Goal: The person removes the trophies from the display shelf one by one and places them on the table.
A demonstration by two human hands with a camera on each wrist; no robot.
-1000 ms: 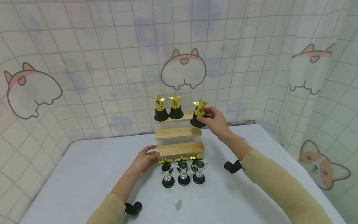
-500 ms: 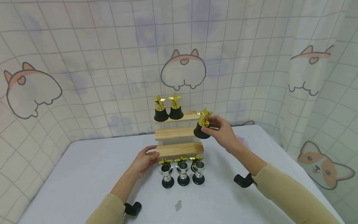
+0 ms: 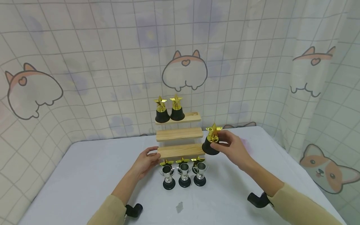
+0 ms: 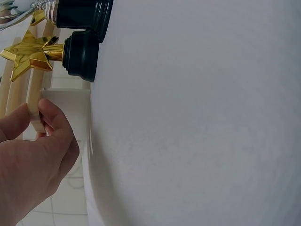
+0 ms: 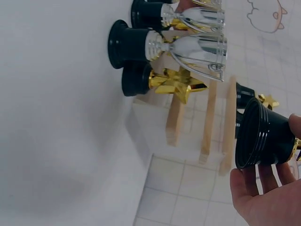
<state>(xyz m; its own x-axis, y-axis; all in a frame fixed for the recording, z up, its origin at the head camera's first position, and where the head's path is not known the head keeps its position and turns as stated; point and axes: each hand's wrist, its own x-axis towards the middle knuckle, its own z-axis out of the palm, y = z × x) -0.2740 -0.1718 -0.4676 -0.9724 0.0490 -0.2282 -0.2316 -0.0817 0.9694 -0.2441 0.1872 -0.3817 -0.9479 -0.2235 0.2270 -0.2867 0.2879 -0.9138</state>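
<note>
A gold star trophy (image 3: 211, 144) with a black base is gripped by my right hand (image 3: 232, 147), held in the air just right of the wooden rack. My left hand (image 3: 146, 160) pinches the left end of the lowest wooden shelf (image 3: 180, 151), thumb on one face and fingers on the other in the left wrist view. Two more star trophies (image 3: 177, 113) stand on the left part of the top shelf (image 3: 192, 117). The middle shelf (image 3: 179, 134) bears nothing. In the right wrist view the held trophy's black base (image 5: 263, 134) shows its hollow underside.
Before the rack stand three silver cup trophies (image 3: 184, 175) in a row on the white-covered table (image 3: 98, 175). Right behind them are three star trophies (image 4: 33, 52), partly hidden in the head view. A grid-patterned curtain (image 3: 112, 78) hangs behind the table.
The right hand has carried the star trophy down and to the right, from beside the top shelf to beside the lowest one. The left hand keeps its place on the lowest shelf.
</note>
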